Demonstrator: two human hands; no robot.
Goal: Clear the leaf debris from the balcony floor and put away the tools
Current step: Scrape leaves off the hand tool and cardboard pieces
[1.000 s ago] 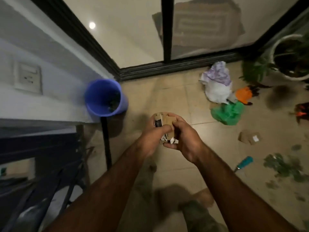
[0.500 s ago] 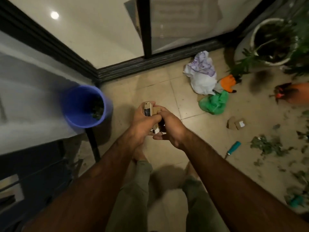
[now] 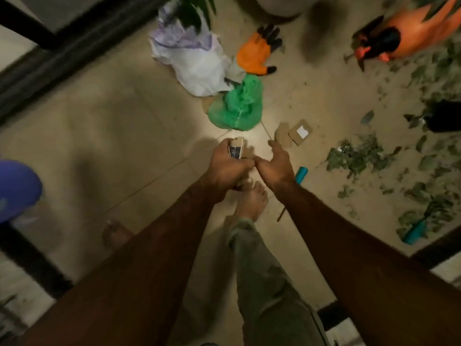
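Over tiles, left hand point(image 3: 228, 168) gripping cardboard point(image 3: 236, 148) — right hand point(image 3: 275, 168) splayed

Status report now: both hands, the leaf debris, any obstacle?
Left hand shut on cardboard pack; right hand open. Leaf debris on floor, right. Teal-handled tool beside right hand.

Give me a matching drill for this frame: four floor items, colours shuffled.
Things:
1. glove
2. bag next to the white bag
3. bucket at the left edge
4. tool handle beside the right hand

Colours:
A. blue
B. teal
C. orange
D. green

Pairs: 1-C, 2-D, 3-A, 4-B
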